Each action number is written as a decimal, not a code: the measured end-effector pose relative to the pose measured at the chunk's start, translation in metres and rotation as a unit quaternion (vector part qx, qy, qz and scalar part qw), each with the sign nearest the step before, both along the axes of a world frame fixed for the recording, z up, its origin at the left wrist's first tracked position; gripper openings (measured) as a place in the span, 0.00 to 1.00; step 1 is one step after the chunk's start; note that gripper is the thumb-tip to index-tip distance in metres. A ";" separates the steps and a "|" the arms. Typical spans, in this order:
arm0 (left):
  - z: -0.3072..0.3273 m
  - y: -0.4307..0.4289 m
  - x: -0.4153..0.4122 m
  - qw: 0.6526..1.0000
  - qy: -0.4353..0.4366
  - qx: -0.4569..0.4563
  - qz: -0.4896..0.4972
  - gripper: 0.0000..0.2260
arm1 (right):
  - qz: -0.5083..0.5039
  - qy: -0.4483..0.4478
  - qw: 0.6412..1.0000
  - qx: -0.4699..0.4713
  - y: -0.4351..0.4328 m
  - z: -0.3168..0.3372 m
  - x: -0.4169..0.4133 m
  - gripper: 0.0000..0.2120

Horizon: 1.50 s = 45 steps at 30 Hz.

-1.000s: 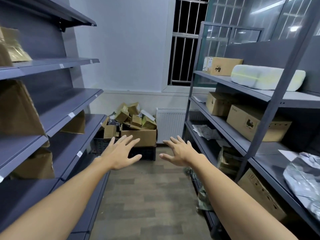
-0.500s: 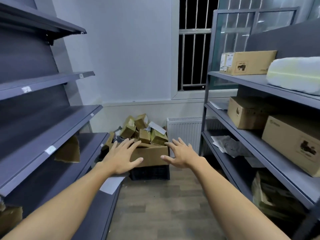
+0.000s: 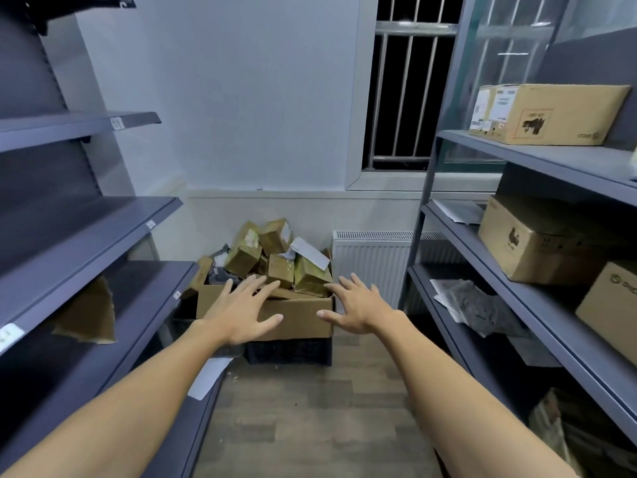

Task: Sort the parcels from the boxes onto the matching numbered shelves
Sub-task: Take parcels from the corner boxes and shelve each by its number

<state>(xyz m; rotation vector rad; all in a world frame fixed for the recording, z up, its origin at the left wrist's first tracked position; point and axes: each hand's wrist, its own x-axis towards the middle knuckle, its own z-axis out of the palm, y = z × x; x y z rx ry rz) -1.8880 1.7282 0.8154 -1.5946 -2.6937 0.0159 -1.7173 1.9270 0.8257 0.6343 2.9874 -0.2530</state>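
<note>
Cardboard box (image 3: 300,320) at the far wall, sitting on a dark crate (image 3: 289,351). Box heaped with small brown parcels (image 3: 275,260), several above the rim. Left hand (image 3: 241,313) and right hand (image 3: 358,313) both stretched toward the box, palms down, fingers spread wide, holding nothing. Contact with the box: cannot tell. Left shelves (image 3: 103,229) grey, white tags (image 3: 150,224) on the front edges, one torn brown packet (image 3: 86,315) on a lower level. Right shelves (image 3: 551,157) hold larger cartons (image 3: 551,113). White radiator (image 3: 368,263) behind the box.
</note>
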 end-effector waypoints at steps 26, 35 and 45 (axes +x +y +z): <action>-0.055 0.190 -0.334 0.998 -0.051 0.006 -0.021 0.35 | -0.021 -0.050 0.999 0.004 0.179 -0.044 -0.338 0.36; -0.094 0.253 -0.409 0.997 -0.068 -0.025 0.003 0.34 | -0.005 -0.058 0.998 -0.033 0.252 -0.093 -0.422 0.35; -0.137 0.386 -0.512 0.993 -0.084 -0.065 0.048 0.38 | 0.033 -0.077 0.994 -0.068 0.399 -0.149 -0.546 0.36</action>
